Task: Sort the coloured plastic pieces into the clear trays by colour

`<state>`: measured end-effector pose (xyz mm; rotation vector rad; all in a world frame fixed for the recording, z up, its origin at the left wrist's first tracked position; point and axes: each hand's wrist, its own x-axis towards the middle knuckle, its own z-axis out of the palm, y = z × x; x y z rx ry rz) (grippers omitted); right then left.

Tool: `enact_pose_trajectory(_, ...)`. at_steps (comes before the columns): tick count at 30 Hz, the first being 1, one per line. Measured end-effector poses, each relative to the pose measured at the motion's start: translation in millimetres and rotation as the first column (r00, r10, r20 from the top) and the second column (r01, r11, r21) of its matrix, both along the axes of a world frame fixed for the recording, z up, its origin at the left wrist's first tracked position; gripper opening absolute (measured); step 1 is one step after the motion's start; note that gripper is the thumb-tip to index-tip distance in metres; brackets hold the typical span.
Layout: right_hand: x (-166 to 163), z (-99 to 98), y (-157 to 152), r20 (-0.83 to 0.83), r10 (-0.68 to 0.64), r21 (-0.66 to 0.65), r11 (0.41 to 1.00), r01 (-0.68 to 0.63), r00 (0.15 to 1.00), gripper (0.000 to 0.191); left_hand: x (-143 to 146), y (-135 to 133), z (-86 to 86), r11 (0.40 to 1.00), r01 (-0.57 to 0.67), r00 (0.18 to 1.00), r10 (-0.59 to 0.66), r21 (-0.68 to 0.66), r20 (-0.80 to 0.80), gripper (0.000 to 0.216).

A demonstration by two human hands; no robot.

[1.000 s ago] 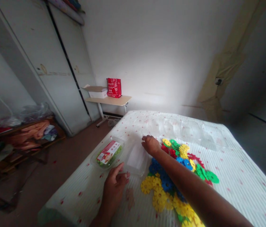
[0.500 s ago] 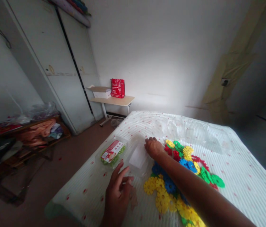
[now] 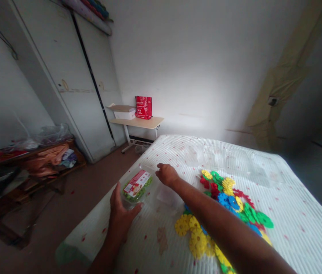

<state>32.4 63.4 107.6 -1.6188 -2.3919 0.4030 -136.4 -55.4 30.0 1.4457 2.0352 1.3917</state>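
A clear plastic box (image 3: 137, 185) with a red and white label and green pieces inside lies on the striped mattress (image 3: 263, 228). My left hand (image 3: 120, 214) rests at its near corner, fingers spread and thumb against the box. My right hand (image 3: 166, 174) is at the box's far right corner, fingers curled on its edge. A clear empty lid or tray (image 3: 166, 195) lies under my right forearm. Coloured flat gear-shaped pieces (image 3: 226, 198), yellow, blue, green and red, are spread to the right of my arm.
A small side table (image 3: 137, 121) with a red bag (image 3: 143, 107) and a white box stands by the wall. A white wardrobe (image 3: 72, 87) is on the left, with a low rack of clothes (image 3: 46, 160). The mattress edge runs along the left.
Both hands moved left from the clear tray to the labelled box. The left hand opened and now touches the box's near corner; the right hand now grips its far corner.
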Motion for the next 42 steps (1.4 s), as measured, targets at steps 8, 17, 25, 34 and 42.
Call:
enact_pose_trajectory(8,-13.7,3.7,8.4,-0.187,-0.146,-0.123,0.985,0.124,0.972,0.035,10.8,-3.6,20.1,0.996,-0.037,0.995,0.03,0.076,0.092,0.096)
enact_pose_trajectory(17,95.5,62.7,-61.5,-0.852,-0.272,-0.336,0.939,-0.069,0.448,0.053,71.7,-9.0,73.8,0.879,0.176,0.803,-0.389,0.443,0.452,0.108)
enact_pose_trajectory(25,191.6,45.3,-149.2,-0.788,-0.083,-0.035,0.995,0.09,0.61,0.026,169.2,19.7,76.7,0.805,0.25,0.329,-0.593,0.538,0.735,0.078)
enact_pose_trajectory(34,202.3,24.0,-174.5,-0.588,-0.002,0.383,0.88,0.281,0.809,0.02,231.3,18.8,73.8,0.801,0.309,-0.099,-0.509,0.513,0.855,0.056)
enact_pose_trajectory(42,196.7,19.2,-178.3,-0.491,0.07,0.517,0.826,0.225,0.869,0.018,230.1,8.5,56.7,0.727,0.418,-0.106,-0.557,0.545,0.824,0.067)
